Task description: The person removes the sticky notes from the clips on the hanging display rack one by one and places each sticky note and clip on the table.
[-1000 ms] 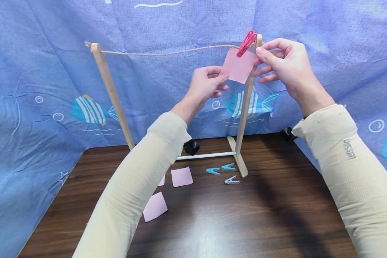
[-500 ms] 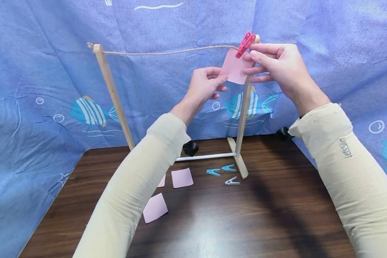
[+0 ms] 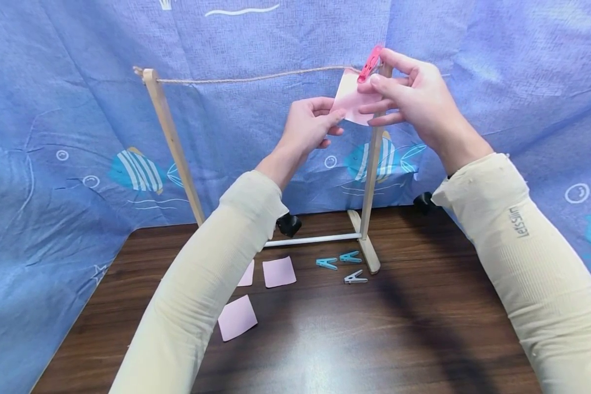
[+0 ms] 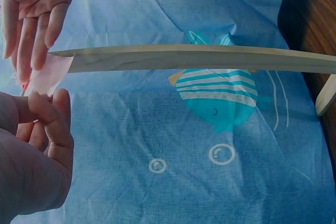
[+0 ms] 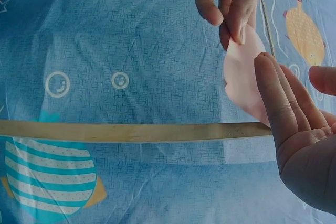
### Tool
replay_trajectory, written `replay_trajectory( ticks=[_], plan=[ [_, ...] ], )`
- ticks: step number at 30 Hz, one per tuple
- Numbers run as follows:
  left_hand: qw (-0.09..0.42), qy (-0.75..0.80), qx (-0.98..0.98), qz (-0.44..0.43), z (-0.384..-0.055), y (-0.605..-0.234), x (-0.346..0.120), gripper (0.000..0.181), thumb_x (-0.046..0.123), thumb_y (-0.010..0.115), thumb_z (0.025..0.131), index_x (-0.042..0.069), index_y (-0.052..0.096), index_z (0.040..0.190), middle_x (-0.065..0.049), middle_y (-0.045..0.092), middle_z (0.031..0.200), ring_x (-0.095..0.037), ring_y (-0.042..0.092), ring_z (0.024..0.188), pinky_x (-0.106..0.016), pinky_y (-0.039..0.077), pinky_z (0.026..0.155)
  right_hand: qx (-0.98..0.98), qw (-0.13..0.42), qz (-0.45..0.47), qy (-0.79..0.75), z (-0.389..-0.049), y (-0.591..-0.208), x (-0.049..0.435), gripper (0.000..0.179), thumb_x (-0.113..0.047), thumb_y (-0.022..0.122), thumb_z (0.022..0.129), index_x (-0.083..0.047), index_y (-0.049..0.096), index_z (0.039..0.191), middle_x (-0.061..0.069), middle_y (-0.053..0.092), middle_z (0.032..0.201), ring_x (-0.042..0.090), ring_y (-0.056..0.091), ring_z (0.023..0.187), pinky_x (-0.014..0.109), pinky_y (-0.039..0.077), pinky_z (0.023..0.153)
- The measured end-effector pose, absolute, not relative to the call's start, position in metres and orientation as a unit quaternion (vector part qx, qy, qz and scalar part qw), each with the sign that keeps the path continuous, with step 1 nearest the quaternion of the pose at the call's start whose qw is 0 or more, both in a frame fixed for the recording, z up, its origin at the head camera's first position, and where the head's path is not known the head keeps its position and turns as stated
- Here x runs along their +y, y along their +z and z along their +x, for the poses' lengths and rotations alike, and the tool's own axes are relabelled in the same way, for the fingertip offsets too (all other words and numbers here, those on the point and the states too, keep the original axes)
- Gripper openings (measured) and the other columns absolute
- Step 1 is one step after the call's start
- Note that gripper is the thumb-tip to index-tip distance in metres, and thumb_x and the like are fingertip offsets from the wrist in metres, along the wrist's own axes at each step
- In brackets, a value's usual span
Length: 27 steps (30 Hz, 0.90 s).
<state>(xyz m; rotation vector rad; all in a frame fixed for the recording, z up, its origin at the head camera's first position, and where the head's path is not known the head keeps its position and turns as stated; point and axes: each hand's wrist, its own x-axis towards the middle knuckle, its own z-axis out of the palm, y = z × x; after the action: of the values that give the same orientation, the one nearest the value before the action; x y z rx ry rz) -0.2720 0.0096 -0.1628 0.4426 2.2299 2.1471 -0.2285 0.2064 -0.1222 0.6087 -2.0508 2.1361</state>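
Note:
My left hand (image 3: 311, 123) pinches a square pink paper (image 3: 351, 94) by its lower left edge, thumb in front; in the right wrist view that paper (image 5: 244, 74) bends. At the paper's top, by the rope (image 3: 256, 79), a red clothespin (image 3: 370, 64) leans up to the right. My right hand (image 3: 413, 90) is beside it, index fingertip at the pin's handle end and thumb near its lower end. The other right fingers reach fairly straight across the paper's right side. In the left wrist view only a bit of red shows behind the paper.
The rope runs between two wooden posts, the left post (image 3: 173, 143) and right post (image 3: 372, 164), joined low by a white bar (image 3: 315, 239). Pink papers (image 3: 279, 272) and clothespins, blue (image 3: 326, 263) and grey (image 3: 355, 277), lie on the dark table (image 3: 374, 339). A blue fish-print cloth (image 3: 256, 33) hangs behind.
My right hand has moved left from the post, over the paper's right side and up against the clothespin. The pin now looks narrower and more upright. The left hand keeps its pinch.

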Motion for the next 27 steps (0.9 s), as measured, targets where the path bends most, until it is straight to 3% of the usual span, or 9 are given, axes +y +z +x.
replay_trajectory(
  ticks=[7,10,15,23,27],
  plan=[
    [0.007,0.665,0.73,0.156,-0.271,-0.166,0.009,0.022,0.015,0.074,0.095,0.011,0.074,0.116,-0.003,0.075,0.1,-0.022,0.074,0.084,-0.023,0.05,0.051,-0.686,0.066,0.198,0.697,-0.229,-0.118,0.205,0.076,-0.014,0.069,0.098,-0.018,0.027,0.161,0.019,0.075,0.098,0.029,0.075,0.072,0.04,0.06,0.066],
    [0.018,0.675,0.72,0.159,-0.272,-0.167,0.01,0.025,0.014,0.074,0.095,0.01,0.073,0.119,-0.003,0.075,0.102,-0.023,0.074,0.085,-0.023,0.052,0.05,-0.683,0.081,0.2,0.697,-0.23,-0.119,0.208,0.064,-0.013,0.069,0.098,-0.014,0.04,0.154,0.018,0.075,0.092,0.029,0.075,0.069,0.041,0.06,0.064],
    [0.031,0.69,0.704,0.165,-0.273,-0.168,0.011,0.025,0.013,0.073,0.095,0.009,0.072,0.12,-0.005,0.074,0.106,-0.024,0.074,0.083,-0.023,0.053,0.05,-0.665,0.126,0.224,0.701,-0.231,-0.122,0.213,0.038,-0.013,0.074,0.094,-0.004,0.06,0.128,0.02,0.073,0.088,0.03,0.074,0.068,0.041,0.059,0.061],
    [0.044,0.701,0.694,0.157,-0.272,-0.167,0.012,0.023,0.014,0.071,0.097,0.009,0.071,0.12,-0.006,0.074,0.111,-0.025,0.075,0.083,-0.023,0.054,0.051,-0.683,0.197,0.221,0.668,-0.228,-0.131,0.215,0.029,-0.009,0.082,0.086,0.006,0.074,0.11,0.014,0.061,0.115,0.027,0.069,0.076,0.036,0.059,0.06],
    [0.038,0.698,0.697,0.16,-0.272,-0.167,0.012,0.022,0.015,0.071,0.097,0.011,0.072,0.119,-0.007,0.074,0.112,-0.026,0.075,0.084,-0.025,0.055,0.053,-0.679,0.22,0.236,0.66,-0.227,-0.136,0.215,0.026,-0.003,0.084,0.083,0.01,0.075,0.103,0.013,0.057,0.124,0.025,0.071,0.088,0.035,0.059,0.059]
  ],
)
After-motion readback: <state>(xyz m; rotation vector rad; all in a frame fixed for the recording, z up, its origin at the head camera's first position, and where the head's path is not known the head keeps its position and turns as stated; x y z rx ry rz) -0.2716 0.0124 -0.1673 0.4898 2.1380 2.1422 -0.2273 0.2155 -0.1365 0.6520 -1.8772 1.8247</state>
